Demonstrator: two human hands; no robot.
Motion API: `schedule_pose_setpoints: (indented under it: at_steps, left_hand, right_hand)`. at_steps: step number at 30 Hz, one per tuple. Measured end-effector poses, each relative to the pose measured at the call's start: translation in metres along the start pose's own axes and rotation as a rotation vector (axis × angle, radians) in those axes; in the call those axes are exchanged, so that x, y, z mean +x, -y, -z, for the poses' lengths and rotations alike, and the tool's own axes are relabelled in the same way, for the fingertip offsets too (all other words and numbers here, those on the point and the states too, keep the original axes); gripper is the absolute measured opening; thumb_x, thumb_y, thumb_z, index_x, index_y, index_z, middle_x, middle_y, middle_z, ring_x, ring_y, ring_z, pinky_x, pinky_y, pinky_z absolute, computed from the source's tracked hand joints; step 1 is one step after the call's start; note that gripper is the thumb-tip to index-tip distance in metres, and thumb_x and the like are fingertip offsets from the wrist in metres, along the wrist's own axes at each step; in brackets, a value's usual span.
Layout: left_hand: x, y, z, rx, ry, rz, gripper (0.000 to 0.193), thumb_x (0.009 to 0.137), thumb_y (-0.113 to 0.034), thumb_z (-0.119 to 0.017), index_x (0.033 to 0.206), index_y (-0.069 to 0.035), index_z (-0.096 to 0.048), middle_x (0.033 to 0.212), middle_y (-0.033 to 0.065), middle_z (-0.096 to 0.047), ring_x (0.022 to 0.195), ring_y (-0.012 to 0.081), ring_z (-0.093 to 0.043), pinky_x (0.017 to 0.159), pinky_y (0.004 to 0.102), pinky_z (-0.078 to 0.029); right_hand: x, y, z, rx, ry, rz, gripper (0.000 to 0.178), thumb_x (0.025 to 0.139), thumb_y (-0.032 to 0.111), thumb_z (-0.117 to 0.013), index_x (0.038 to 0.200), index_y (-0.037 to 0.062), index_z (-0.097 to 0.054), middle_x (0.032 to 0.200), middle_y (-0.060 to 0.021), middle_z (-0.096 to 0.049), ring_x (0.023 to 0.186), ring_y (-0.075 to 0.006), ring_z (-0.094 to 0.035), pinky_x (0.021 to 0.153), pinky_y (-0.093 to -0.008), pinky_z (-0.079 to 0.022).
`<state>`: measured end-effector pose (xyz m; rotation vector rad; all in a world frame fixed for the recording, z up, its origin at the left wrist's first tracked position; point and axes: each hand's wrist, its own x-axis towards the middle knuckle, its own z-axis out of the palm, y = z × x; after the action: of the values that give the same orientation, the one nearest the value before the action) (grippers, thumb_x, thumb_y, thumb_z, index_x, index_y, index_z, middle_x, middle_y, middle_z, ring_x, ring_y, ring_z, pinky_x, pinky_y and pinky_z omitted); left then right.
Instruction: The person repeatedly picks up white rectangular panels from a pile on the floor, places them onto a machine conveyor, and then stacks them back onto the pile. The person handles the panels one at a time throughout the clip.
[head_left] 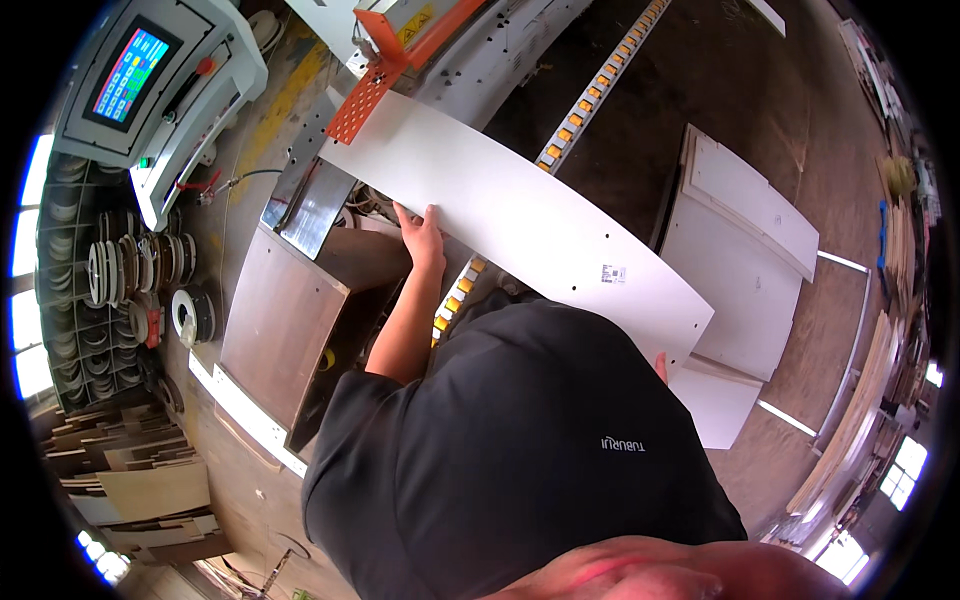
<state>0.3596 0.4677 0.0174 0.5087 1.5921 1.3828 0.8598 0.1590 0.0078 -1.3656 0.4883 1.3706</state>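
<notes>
A long white panel (520, 210) with small dark holes and a printed label lies slantwise in front of me. Its far left end sits at an orange perforated bracket (355, 110) on the machine. My left hand (422, 242) grips the panel's near edge, thumb and a finger spread at the rim; the other fingers are hidden. At the panel's right end, only the tip of a digit of my right hand (661, 367) shows over the edge, holding it there; my body covers the rest of that hand.
Roller tracks with yellow wheels (590, 95) run beyond and under the panel. White panels are stacked (740, 270) at right. A brown cabinet (285, 320) stands left, near a control screen (130, 75) and edging rolls (140, 265). Board offcuts (150, 490) lie lower left.
</notes>
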Motion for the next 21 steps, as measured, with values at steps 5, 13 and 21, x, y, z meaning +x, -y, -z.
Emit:
schedule_pose_setpoints:
  at_steps: [5,13,21]
  left_hand:
    - [0.004,-0.01,-0.025,-0.089,0.001,0.032,0.085,0.098,-0.009,-0.061,0.164,-0.019,-0.007,0.095,0.0061,-0.065,0.075,0.0135,-0.062,0.055,0.0322,-0.054]
    - [0.039,-0.009,-0.096,-0.168,0.052,-0.027,0.087,0.097,-0.007,-0.061,0.164,-0.019,-0.006,0.102,0.0089,-0.066,0.078,0.0166,-0.065,0.057,0.0336,-0.057]
    - [0.058,-0.042,-0.149,-0.035,0.116,0.17,0.079,0.098,-0.006,-0.059,0.163,-0.025,-0.017,0.111,0.0062,-0.063,0.08,0.0166,-0.062,0.069,0.0373,-0.056]
  right_hand:
    - [0.023,0.007,-0.003,0.077,-0.057,0.092,0.042,0.101,0.041,-0.062,0.127,0.0082,-0.058,0.117,-0.0059,-0.067,0.105,-0.0192,-0.065,0.088,-0.0328,-0.056]
    - [0.047,0.064,-0.066,0.074,-0.139,0.255,0.041,0.099,0.037,-0.067,0.131,0.0129,-0.058,0.12,-0.0048,-0.067,0.109,-0.0218,-0.066,0.086,-0.0353,-0.059]
    - [0.09,0.111,-0.097,0.134,-0.173,0.261,0.038,0.096,0.035,-0.072,0.125,0.0127,-0.063,0.119,-0.0056,-0.067,0.109,-0.0194,-0.065,0.088,-0.0316,-0.057]
